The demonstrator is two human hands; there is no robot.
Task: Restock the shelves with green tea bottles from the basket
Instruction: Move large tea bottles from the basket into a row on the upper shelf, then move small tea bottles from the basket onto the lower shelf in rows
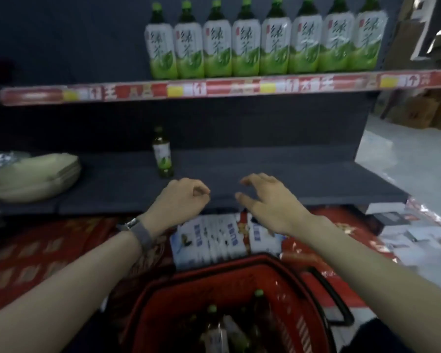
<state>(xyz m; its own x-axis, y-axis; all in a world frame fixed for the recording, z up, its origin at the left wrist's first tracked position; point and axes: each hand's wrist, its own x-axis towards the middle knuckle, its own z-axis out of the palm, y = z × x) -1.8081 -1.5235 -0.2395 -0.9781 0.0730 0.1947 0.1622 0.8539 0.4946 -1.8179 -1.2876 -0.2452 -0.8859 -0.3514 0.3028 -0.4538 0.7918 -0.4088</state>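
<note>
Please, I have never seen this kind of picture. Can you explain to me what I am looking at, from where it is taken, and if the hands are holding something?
There is one picture, taken by a camera worn on a person's head, looking forward and down. The left hand, with a wristband, is loosely curled; the right hand is open. Neither holds anything. They hover over the front of a dark lower shelf, where one small bottle stands beside a stack of pale plates. The upper shelf carries a row of eight large green tea bottles. Below, a red basket holds more bottles.
</note>
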